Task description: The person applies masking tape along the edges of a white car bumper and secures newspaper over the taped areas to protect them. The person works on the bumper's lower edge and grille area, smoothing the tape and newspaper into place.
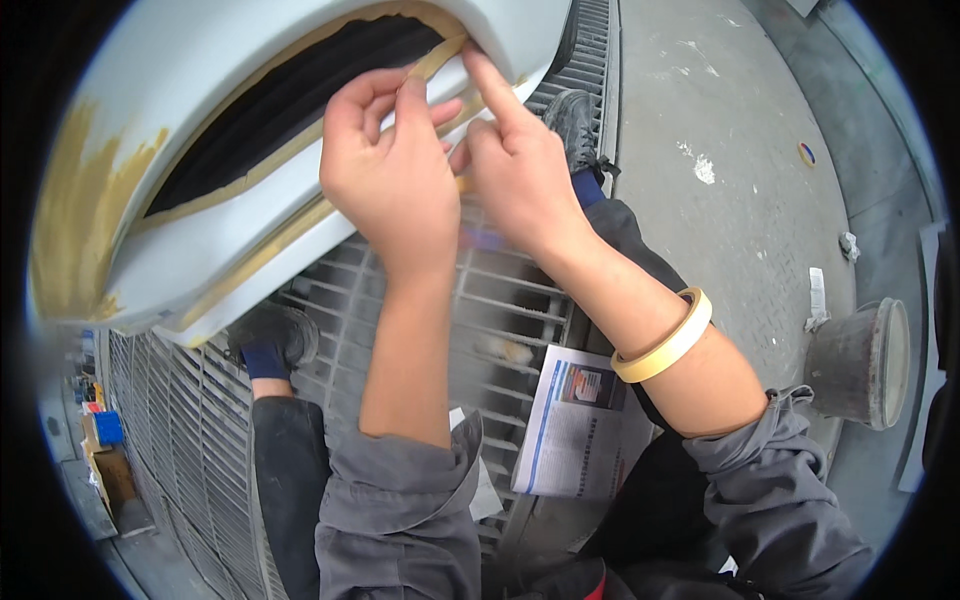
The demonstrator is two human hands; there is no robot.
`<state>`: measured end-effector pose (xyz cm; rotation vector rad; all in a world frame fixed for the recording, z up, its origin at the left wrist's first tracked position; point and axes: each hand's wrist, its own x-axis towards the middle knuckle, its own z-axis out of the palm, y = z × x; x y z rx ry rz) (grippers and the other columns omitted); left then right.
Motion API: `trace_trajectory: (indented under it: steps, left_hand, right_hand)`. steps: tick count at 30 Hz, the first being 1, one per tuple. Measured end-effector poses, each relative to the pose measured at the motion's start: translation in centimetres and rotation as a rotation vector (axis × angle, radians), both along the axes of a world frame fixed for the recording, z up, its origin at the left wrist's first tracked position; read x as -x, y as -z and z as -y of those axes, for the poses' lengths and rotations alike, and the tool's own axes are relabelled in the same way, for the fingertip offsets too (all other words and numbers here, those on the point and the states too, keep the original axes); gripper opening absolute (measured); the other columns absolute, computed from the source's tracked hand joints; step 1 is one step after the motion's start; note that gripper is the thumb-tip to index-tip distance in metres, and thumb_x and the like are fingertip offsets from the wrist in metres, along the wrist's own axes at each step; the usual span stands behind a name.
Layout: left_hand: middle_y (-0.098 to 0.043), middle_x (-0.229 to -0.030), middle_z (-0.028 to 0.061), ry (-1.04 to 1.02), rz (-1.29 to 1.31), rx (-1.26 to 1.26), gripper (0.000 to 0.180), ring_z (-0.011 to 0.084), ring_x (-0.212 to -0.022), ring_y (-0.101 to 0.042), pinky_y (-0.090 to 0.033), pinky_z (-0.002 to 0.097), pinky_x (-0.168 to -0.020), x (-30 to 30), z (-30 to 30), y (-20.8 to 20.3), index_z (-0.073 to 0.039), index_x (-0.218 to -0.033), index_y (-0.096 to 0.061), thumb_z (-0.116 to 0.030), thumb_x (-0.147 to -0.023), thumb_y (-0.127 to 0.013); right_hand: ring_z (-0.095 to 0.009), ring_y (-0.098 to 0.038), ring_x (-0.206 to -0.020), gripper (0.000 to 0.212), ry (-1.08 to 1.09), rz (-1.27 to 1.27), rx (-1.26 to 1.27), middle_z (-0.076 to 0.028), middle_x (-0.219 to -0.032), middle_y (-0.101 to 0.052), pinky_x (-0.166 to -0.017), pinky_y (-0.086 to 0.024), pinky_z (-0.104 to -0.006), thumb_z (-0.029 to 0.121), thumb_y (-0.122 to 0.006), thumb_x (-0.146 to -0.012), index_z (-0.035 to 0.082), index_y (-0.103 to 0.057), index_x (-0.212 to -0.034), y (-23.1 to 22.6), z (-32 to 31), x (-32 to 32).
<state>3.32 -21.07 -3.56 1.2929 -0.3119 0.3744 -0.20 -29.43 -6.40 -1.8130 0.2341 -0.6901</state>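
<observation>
A white car body panel [237,62] with tan patches [75,235] fills the upper left. Tan masking tape borders its long dark opening [290,105]. My left hand [390,165] is closed, pinching a short strip of masking tape [437,60] at the upper right end of that opening. With its index finger stretched out, my right hand [520,165] touches the strip's far end; its other fingers are curled and partly hidden. Around my right forearm hangs a pale yellow roll of masking tape [665,345]. Small orange and purple blurs below my hands are too smeared to name.
Beneath me is a metal floor grating [200,420]; a printed sheet [570,430] lies on it by my right leg. A dirty bucket [855,362] stands at the right, near crumpled paper [849,246] and a small coloured ring [806,154]. Boxes [112,470] sit far left.
</observation>
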Motion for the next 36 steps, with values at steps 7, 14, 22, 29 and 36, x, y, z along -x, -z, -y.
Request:
trace_trajectory:
  steps: [7,14,22,29,36]
  left_hand:
    - [-0.076,-0.102,0.0137,0.046,-0.002,0.001,0.014,0.0237,-0.087,-0.081,-0.062,0.0294,-0.063,-0.1,-0.2,-0.8,0.005,-0.114,-0.065,-0.004,-0.105,-0.068]
    - [-0.077,-0.101,0.0146,0.055,0.002,-0.04,0.014,0.0228,-0.086,-0.081,-0.062,0.0292,-0.065,0.0,-0.7,-0.7,0.005,-0.114,-0.065,-0.005,-0.105,-0.069]
    - [-0.078,-0.108,0.0164,0.084,-0.018,-0.099,0.015,0.0238,-0.094,-0.081,-0.063,0.0301,-0.068,0.4,-1.3,-1.0,0.006,-0.117,-0.065,-0.005,-0.106,-0.065]
    - [-0.077,-0.121,0.0177,0.104,-0.011,-0.132,0.019,0.0249,-0.098,-0.081,-0.061,0.0268,-0.068,0.1,-1.7,-1.2,0.005,-0.124,-0.063,-0.002,-0.107,-0.059]
    - [-0.077,-0.124,0.0174,0.108,-0.009,-0.208,0.022,0.0231,-0.101,-0.08,-0.059,0.0243,-0.07,0.7,-2.0,-1.6,0.004,-0.129,-0.063,-0.002,-0.107,-0.059]
  right_hand:
    - [-0.043,-0.075,-0.078,0.065,0.052,0.121,-0.023,-0.026,-0.082,-0.073,-0.077,-0.057,-0.0495,0.009,-0.052,-0.101,0.015,-0.045,-0.165,-0.2,-1.5,0.1]
    - [-0.044,-0.074,-0.076,0.068,0.037,0.069,0.153,-0.024,-0.079,-0.072,-0.073,-0.057,-0.0508,0.009,-0.054,-0.1,0.015,-0.041,-0.167,0.3,-0.7,-0.1]
    - [-0.044,-0.074,-0.074,0.072,-0.021,0.064,0.106,-0.024,-0.079,-0.073,-0.076,-0.059,-0.0501,0.008,-0.053,-0.099,0.02,-0.039,-0.168,0.6,0.3,0.0]
    - [-0.044,-0.072,-0.071,0.071,0.004,0.076,0.166,-0.023,-0.074,-0.071,-0.073,-0.057,-0.0517,0.008,-0.054,-0.098,0.022,-0.043,-0.167,0.5,-0.5,0.0]
    - [-0.044,-0.072,-0.069,0.075,0.062,0.082,0.288,-0.023,-0.071,-0.07,-0.068,-0.057,-0.0541,0.007,-0.056,-0.097,0.019,-0.039,-0.168,1.1,-0.3,-0.6]
